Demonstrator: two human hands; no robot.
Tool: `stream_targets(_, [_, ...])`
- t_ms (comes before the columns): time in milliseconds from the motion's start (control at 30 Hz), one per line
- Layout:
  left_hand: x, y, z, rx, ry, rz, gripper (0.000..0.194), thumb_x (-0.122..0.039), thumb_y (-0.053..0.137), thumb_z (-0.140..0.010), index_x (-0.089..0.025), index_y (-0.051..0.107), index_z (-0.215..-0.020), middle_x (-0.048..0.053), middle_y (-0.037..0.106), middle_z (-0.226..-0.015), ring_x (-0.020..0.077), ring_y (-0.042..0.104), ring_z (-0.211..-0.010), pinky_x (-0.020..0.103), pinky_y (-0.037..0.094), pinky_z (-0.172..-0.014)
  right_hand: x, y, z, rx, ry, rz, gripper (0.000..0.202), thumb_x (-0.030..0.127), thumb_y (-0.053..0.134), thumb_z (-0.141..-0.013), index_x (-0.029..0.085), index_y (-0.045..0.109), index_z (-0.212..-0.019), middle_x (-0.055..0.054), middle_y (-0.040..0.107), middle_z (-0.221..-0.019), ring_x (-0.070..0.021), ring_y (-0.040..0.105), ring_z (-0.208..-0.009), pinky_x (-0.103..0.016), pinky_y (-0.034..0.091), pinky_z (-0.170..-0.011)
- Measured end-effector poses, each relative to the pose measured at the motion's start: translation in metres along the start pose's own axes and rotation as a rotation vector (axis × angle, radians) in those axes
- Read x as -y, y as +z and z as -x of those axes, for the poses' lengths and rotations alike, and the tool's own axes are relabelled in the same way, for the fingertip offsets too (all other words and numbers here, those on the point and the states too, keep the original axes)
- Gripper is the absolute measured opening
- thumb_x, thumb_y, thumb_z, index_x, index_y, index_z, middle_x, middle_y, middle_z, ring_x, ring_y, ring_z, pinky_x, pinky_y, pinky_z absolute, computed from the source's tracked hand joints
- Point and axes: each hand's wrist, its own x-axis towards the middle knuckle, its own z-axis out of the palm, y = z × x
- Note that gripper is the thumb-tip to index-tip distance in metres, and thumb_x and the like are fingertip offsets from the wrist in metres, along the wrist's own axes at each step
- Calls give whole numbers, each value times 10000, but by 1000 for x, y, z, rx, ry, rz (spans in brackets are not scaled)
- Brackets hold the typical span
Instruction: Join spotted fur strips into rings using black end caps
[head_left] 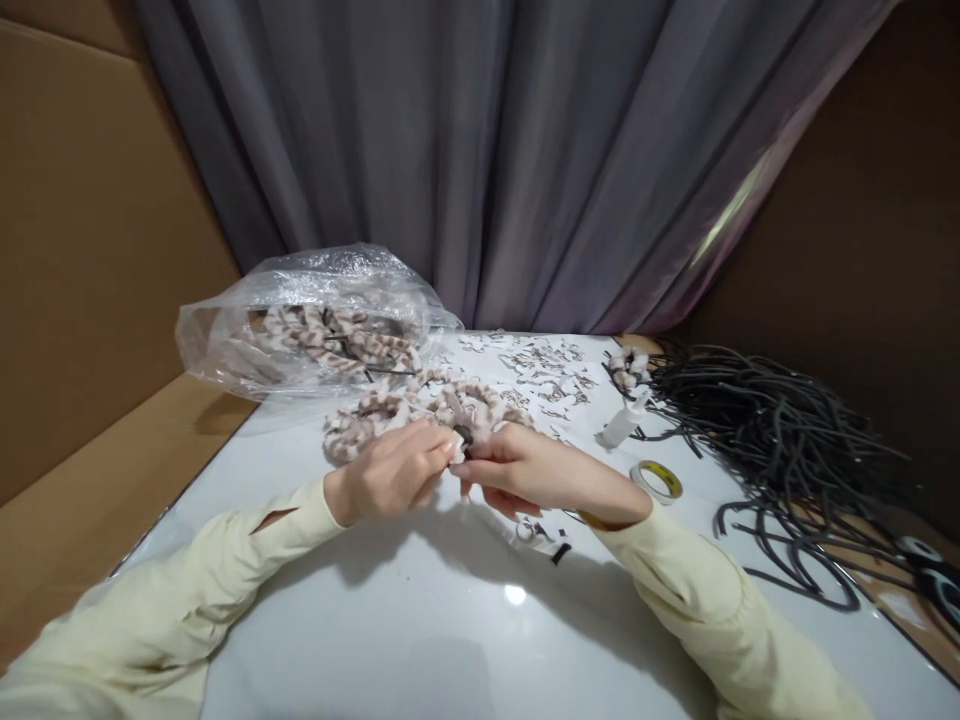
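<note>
My left hand and my right hand meet over the middle of the table, fingers pinched together. Between their fingertips is a small white-and-dark piece; its exact kind cannot be made out, and the fingers cover part of it. Just beyond the hands lie fluffy brown-and-white striped loops, partly hidden by them. Under my right hand, a few small dark and metallic-looking bits rest on the white table.
A clear plastic bag of similar fluffy pieces stands at back left. Flat printed cut-outs are scattered behind. To the right are a small white bottle, a tape roll and a heap of black cords. Cardboard and a grey curtain enclose the table.
</note>
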Motion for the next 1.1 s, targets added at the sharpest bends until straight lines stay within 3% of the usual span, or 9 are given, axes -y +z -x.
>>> stream_targets(167, [6, 1, 2, 59, 223, -168, 148, -43, 500, -792, -108, 479, -924, 87, 607, -674, 169, 535, -581, 291, 420, -491, 3, -14, 14, 66, 20, 222, 305, 307, 471, -862, 121, 551, -634, 52, 433, -411, -46, 367, -383, -170, 295, -422])
stream_targets(267, [4, 2, 5, 58, 227, -152, 145, -24, 538, -762, -131, 510, -856, 82, 610, -676, 179, 531, -592, 299, 411, -491, 4, -18, 20, 69, -69, 370, 321, 228, 475, -850, 143, 440, -542, 63, 376, -442, -40, 317, -416, -186, 258, -444])
stream_targets(333, [3, 1, 7, 134, 100, -62, 128, -36, 529, -772, -158, 549, -804, 95, 634, -716, 188, 548, -625, 313, 423, -526, 5, -19, 24, 47, -144, 461, 345, 180, 471, -844, 152, 384, -511, 71, 303, -457, -45, 254, -440, -203, 232, -459])
stream_targets(433, [3, -1, 8, 284, -264, 191, 119, -74, 553, -768, -178, 612, -764, 114, 655, -735, 201, 572, -655, 338, 443, -604, 6, -18, 29, 1, -184, 589, 340, 157, 451, -851, 160, 372, -520, 68, 272, -468, -55, 227, -450, -222, 214, -474])
stream_targets(567, [0, -2, 5, 142, -658, 430, 115, -135, 633, -729, -193, 650, -827, 100, 667, -784, 220, 605, -789, 342, 455, -761, 8, -7, 36, -236, -133, 762, 251, 218, 432, -871, 169, 434, -625, 48, 360, -491, -60, 257, -422, -234, 172, -452])
stream_targets(667, [-6, -2, 0, 96, -649, 372, 180, -141, 594, -767, -196, 634, -933, 95, 667, -904, 203, 607, -877, 286, 445, -796, 10, 2, 40, -404, -92, 921, 148, 162, 418, -859, 178, 457, -717, 36, 398, -500, -74, 254, -403, -254, 140, -449])
stream_targets(767, [-12, -6, -8, 194, -603, 361, 214, -142, 545, -806, -194, 611, -1003, 84, 666, -920, 178, 621, -822, 237, 442, -731, 10, 4, 39, -471, -57, 1075, 196, -17, 420, -716, 173, 461, -745, 17, 458, -549, -84, 251, -407, -268, 126, -460])
stream_targets(867, [-15, -12, -19, 265, -649, 432, 201, -171, 525, -830, -190, 600, -1015, 68, 664, -894, 155, 615, -713, 217, 428, -659, 6, 0, 31, -527, -53, 1140, 240, -42, 401, -644, 175, 466, -723, -2, 494, -594, -95, 288, -431, -274, 116, -476])
stream_targets(1100, [-17, -19, -31, 335, -808, 657, 121, -213, 506, -847, -192, 597, -924, 14, 623, -681, 134, 555, -563, 201, 356, -491, -4, -13, 18, -470, -90, 987, 266, -36, 384, -640, 181, 518, -717, 9, 478, -558, -93, 358, -481, -259, 150, -508])
